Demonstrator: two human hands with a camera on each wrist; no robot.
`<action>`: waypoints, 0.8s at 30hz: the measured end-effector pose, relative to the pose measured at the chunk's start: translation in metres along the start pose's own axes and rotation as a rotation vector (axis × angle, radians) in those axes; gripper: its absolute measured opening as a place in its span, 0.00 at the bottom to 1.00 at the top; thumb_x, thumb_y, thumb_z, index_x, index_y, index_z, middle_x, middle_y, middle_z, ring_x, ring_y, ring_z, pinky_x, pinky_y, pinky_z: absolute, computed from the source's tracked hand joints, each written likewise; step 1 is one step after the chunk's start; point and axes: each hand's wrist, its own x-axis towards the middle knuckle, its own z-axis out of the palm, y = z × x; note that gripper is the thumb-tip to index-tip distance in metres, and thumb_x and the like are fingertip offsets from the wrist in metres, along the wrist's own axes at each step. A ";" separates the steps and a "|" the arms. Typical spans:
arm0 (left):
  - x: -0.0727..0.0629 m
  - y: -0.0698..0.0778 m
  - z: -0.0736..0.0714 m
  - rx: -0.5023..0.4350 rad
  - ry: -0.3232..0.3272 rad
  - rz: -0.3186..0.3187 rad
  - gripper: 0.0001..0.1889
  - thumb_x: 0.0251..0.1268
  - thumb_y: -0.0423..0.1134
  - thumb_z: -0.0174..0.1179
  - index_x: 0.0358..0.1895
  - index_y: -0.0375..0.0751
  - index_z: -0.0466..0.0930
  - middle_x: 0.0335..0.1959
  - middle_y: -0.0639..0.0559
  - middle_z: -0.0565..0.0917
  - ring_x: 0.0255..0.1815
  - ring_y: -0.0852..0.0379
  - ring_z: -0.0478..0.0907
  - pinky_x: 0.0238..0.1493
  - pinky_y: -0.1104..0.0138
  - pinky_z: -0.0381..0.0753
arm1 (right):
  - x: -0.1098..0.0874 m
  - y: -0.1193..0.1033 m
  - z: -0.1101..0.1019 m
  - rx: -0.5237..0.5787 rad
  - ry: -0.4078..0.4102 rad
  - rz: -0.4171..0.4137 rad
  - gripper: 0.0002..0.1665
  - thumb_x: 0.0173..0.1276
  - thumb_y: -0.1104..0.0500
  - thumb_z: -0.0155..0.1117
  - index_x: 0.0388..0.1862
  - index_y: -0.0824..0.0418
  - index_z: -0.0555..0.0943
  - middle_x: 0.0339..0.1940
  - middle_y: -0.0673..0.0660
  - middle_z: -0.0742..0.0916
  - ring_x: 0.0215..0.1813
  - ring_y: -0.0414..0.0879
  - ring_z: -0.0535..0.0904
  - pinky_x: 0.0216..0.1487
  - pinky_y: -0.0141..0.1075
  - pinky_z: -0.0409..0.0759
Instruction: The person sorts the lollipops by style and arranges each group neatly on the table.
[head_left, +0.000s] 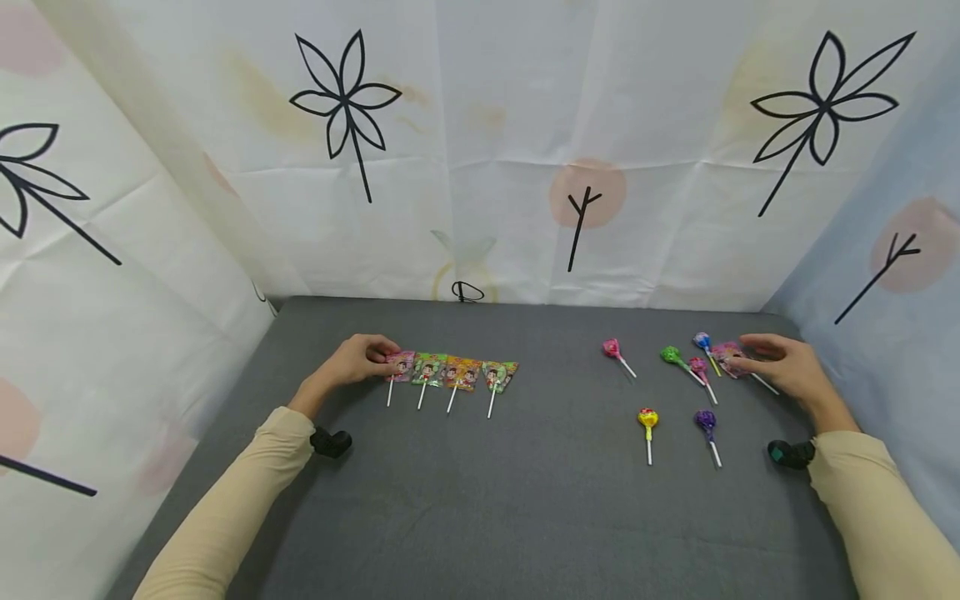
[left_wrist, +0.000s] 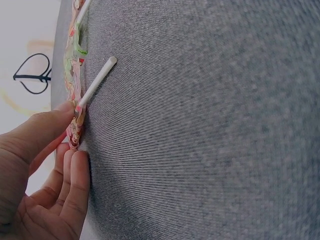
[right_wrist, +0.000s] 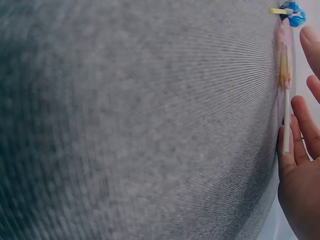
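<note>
My left hand [head_left: 365, 358] pinches the edge of a pink flat-wrapped lollipop [head_left: 402, 365] at the left end of a row. In the left wrist view the thumb [left_wrist: 55, 120] lies on its wrapper beside the white stick [left_wrist: 97, 82]. Rightward in the row lie a green lollipop [head_left: 430, 368], an orange one [head_left: 462, 372] and another green one [head_left: 500, 376]. Far to the right, my right hand [head_left: 783, 364] is at a pink flat-wrapped lollipop [head_left: 727, 357], its fingers loosely spread. The right wrist view shows thumb and fingers apart around this lollipop's stick [right_wrist: 286, 120].
Round lollipops lie left of my right hand: blue [head_left: 702, 340], green [head_left: 671, 355], pink [head_left: 698, 367] and another pink one [head_left: 612, 347]. Nearer me are a yellow one [head_left: 648, 418] and a purple one [head_left: 705, 421]. Patterned cloth [head_left: 495, 125] hangs behind the grey table [head_left: 525, 500].
</note>
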 end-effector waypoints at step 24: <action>-0.002 0.000 0.000 0.007 0.017 0.013 0.20 0.63 0.38 0.74 0.54 0.32 0.84 0.47 0.41 0.84 0.47 0.46 0.82 0.49 0.51 0.79 | 0.002 0.001 0.005 -0.073 -0.001 0.064 0.39 0.70 0.49 0.72 0.65 0.77 0.72 0.54 0.78 0.78 0.52 0.65 0.74 0.39 0.40 0.73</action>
